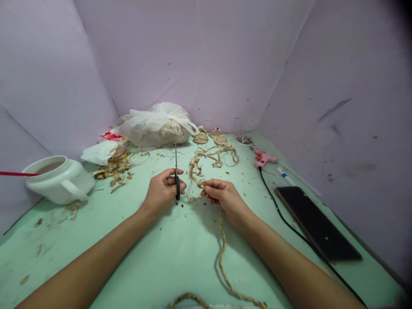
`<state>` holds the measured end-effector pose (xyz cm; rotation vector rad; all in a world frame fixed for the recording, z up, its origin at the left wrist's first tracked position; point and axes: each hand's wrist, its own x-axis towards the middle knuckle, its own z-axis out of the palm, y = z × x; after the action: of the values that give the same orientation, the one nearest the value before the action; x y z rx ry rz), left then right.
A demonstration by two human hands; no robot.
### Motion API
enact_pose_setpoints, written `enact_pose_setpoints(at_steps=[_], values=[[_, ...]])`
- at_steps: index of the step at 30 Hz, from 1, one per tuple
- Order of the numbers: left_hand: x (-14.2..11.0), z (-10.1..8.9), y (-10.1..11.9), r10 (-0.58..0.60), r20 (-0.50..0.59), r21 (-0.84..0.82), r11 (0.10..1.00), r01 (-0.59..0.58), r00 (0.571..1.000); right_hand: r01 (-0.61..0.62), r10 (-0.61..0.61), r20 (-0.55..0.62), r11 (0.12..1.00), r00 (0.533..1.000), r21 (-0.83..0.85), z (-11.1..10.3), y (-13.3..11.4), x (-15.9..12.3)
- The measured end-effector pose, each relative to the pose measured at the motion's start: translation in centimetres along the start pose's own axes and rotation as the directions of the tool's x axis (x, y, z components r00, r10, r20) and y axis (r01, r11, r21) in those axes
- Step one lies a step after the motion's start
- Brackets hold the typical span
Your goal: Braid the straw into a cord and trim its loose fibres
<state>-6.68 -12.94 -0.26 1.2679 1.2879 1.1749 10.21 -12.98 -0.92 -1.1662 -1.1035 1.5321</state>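
Note:
My left hand (163, 189) is closed on the black handle of a pair of scissors (177, 182), whose thin blades point up and away from me. To its right, my right hand (222, 195) pinches a braided tan rope (222, 253) between thumb and fingers. From that pinch the rope runs away from me into a loose tangle on the table, and another length trails toward me to the near edge. A gap separates the scissors from the rope. The handle rings are partly hidden by my left fingers.
On the left stand a white pot (80, 178) and dry scraps (116, 169) beside a white ring (139, 157). A tied plastic bag (154, 126) and woven coils (219, 137) lie at the back. Rightward are a pink glue gun (265, 159), its cord, a marker (286, 175) and a phone (317, 223).

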Motion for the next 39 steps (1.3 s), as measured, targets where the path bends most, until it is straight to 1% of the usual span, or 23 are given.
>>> enact_pose_setpoints(at_steps=[2,5,7,10,12,14,16,18,19,20,21,22,24,25,26,27,28,30,34,37,39], values=[[-0.1,0.0,0.1,-0.004,0.023,-0.021,1.0,0.004,1.0,-0.005,0.004,0.031,1.0,1.0,0.007,0.2,0.0,-0.2],[-0.2,0.0,0.1,0.027,0.046,-0.05,0.998,-0.025,0.999,-0.001,0.0,0.062,1.0,0.998,0.02,0.4,0.1,-0.3],[-0.3,-0.1,0.0,0.056,0.043,-0.075,0.996,-0.053,0.998,0.011,-0.011,0.095,1.0,0.995,-0.001,0.5,0.2,-0.3],[-0.2,-0.1,-0.1,0.078,0.031,-0.101,0.992,-0.074,0.996,0.029,-0.015,0.179,0.997,0.984,-0.076,0.8,0.5,-0.5],[-0.2,0.1,-0.1,0.075,0.026,-0.11,0.991,-0.072,0.997,0.045,-0.027,0.226,0.996,0.974,-0.079,1.0,0.8,-0.7],[-0.2,0.3,-0.1,0.071,0.028,-0.112,0.991,-0.067,0.997,0.067,-0.053,0.24,0.996,0.969,-0.052,1.2,1.1,-0.8],[-0.3,0.4,0.0,0.067,0.039,-0.092,0.994,-0.063,0.997,0.073,-0.065,0.205,0.997,0.977,-0.031,1.2,1.3,-0.7],[-0.4,0.2,0.0,0.079,0.049,-0.027,0.997,-0.077,0.996,0.05,-0.052,0.11,0.998,0.993,0.024,1.0,1.1,-0.5],[-0.5,0.1,0.0,0.112,0.052,0.045,0.992,-0.114,0.992,0.036,-0.04,0.054,0.996,0.998,0.077,0.8,0.9,-0.4],[-0.5,-0.1,-0.1,0.168,0.059,0.151,0.973,-0.175,0.984,0.026,-0.027,0.002,0.99,1.0,0.137,0.6,0.7,-0.3],[-0.6,-0.3,-0.2,0.238,0.075,0.286,0.925,-0.25,0.968,0.023,-0.015,-0.042,0.981,0.999,0.194,0.4,0.4,-0.1],[-0.7,-0.4,-0.3,0.309,0.105,0.433,0.841,-0.323,0.945,0.023,-0.005,-0.074,0.971,0.997,0.24,0.1,0.1,0.0],[-0.9,-0.6,-0.6,0.407,0.194,0.681,0.599,-0.422,0.892,0.029,-0.001,-0.101,0.96,0.995,0.28,-0.2,-0.3,0.1],[-1.0,-0.5,-0.7,0.424,0.237,0.76,0.479,-0.438,0.874,0.036,-0.007,-0.101,0.959,0.995,0.282,-0.2,-0.4,0.1],[-1.1,-0.5,-0.8,0.425,0.274,0.812,0.378,-0.444,0.863,0.042,-0.017,-0.092,0.96,0.996,0.277,-0.3,-0.4,0.1],[-1.1,-0.3,-0.9,0.42,0.304,0.845,0.296,-0.446,0.855,0.05,-0.029,-0.08,0.962,0.996,0.269,-0.2,-0.3,0.0],[-1.2,-0.2,-1.0,0.416,0.325,0.864,0.235,-0.445,0.85,0.056,-0.04,-0.068,0.964,0.997,0.259,-0.1,-0.3,0.0],[-1.2,0.0,-1.1,0.407,0.342,0.884,0.168,-0.437,0.847,0.067,-0.057,-0.049,0.965,0.997,0.252,0.0,-0.1,-0.1],[-1.1,0.0,-1.2,0.413,0.36,0.888,0.123,-0.443,0.837,0.097,-0.092,-0.032,0.968,0.995,0.231,0.1,0.1,-0.3],[-1.1,-0.1,-1.2,0.416,0.353,0.896,0.108,-0.431,0.838,0.165,-0.16,-0.057,0.98,0.986,0.108,0.1,0.1,-0.3],[-1.1,-0.2,-1.1,0.417,0.349,0.902,0.093,-0.421,0.84,0.189,-0.185,-0.073,0.981,0.98,0.049,0.1,0.2,-0.4]])
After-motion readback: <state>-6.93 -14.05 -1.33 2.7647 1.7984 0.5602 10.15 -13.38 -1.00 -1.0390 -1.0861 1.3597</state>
